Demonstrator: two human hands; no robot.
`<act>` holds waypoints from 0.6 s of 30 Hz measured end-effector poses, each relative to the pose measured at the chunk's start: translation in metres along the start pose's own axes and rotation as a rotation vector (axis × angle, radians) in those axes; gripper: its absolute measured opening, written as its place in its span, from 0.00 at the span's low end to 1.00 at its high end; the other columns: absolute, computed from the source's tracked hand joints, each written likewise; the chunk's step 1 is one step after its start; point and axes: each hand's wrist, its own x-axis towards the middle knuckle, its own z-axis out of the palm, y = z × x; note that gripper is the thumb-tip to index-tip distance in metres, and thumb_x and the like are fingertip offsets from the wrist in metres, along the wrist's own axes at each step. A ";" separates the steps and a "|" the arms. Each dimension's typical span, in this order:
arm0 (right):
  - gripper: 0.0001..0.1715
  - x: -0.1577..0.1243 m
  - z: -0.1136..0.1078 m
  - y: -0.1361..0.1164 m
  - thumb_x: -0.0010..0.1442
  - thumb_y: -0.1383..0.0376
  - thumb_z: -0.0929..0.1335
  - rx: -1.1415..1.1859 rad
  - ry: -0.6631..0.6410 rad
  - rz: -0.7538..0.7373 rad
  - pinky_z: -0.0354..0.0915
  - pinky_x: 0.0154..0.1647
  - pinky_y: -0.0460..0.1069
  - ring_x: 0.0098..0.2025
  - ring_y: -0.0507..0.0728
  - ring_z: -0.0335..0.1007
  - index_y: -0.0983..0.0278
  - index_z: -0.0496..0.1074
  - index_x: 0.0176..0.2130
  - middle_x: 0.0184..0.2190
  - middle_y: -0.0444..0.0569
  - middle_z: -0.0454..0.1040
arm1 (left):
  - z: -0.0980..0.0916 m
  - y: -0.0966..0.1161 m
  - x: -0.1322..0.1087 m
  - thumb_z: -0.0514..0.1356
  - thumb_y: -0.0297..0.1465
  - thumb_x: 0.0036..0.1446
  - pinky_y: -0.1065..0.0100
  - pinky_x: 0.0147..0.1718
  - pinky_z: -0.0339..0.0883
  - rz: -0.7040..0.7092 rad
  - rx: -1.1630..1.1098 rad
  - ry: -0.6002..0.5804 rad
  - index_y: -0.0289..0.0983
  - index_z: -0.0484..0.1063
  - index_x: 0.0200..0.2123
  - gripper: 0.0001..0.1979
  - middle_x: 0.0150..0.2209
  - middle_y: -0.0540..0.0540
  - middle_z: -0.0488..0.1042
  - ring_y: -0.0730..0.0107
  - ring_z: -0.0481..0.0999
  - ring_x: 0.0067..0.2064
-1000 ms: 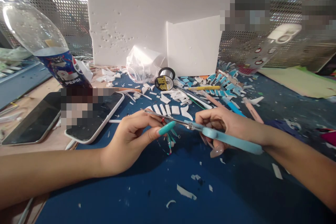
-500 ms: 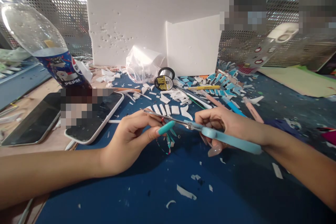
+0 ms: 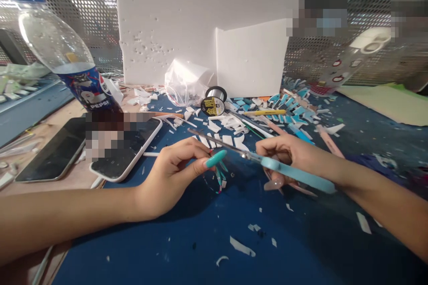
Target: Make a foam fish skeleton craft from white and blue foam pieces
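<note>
My right hand (image 3: 287,156) grips light-blue-handled scissors (image 3: 294,173) whose metal blades (image 3: 217,140) point left toward my other hand. My left hand (image 3: 174,173) is closed in a pinch on a small cluster of teal, white and red bits (image 3: 219,176) that hangs just below the blades. Both hands hover low over the dark blue mat (image 3: 200,240). Behind the blades lie several small white cut foam pieces (image 3: 220,139).
Two phones (image 3: 127,144) (image 3: 53,153) lie at left beside a Pepsi bottle (image 3: 67,60). White foam boards (image 3: 200,18) stand at the back, with a plastic bag (image 3: 185,82), a wire spool (image 3: 214,101), pens (image 3: 264,112) and blue scraps (image 3: 290,104) before them. White offcuts (image 3: 239,246) litter the mat.
The view shifted slightly, so everything sits a little to the right. The scissors' blades tilted upward a bit. Both hands keep their grips.
</note>
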 end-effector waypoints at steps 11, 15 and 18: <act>0.19 0.000 -0.011 -0.003 0.40 0.53 0.73 -0.386 1.102 -0.005 0.56 0.21 0.49 0.21 0.54 0.64 0.64 0.67 0.23 0.21 0.49 0.71 | 0.000 0.001 0.000 0.58 0.26 0.57 0.71 0.33 0.66 0.004 0.000 -0.023 0.34 0.72 0.24 0.09 0.29 0.47 0.72 0.73 0.72 0.32; 0.13 0.006 -0.023 0.006 0.46 0.57 0.69 -0.661 1.198 0.158 0.60 0.27 0.50 0.29 0.59 0.69 0.65 0.68 0.26 0.28 0.54 0.75 | 0.000 0.001 0.000 0.58 0.26 0.57 0.71 0.33 0.66 0.000 0.001 -0.037 0.34 0.72 0.25 0.09 0.28 0.47 0.72 0.74 0.71 0.32; 0.14 0.010 -0.029 0.014 0.48 0.59 0.68 -0.803 1.149 0.252 0.62 0.30 0.52 0.34 0.63 0.70 0.67 0.71 0.33 0.34 0.58 0.76 | 0.000 0.002 0.001 0.57 0.26 0.57 0.71 0.33 0.66 0.003 0.009 -0.038 0.35 0.72 0.25 0.09 0.28 0.47 0.72 0.74 0.71 0.32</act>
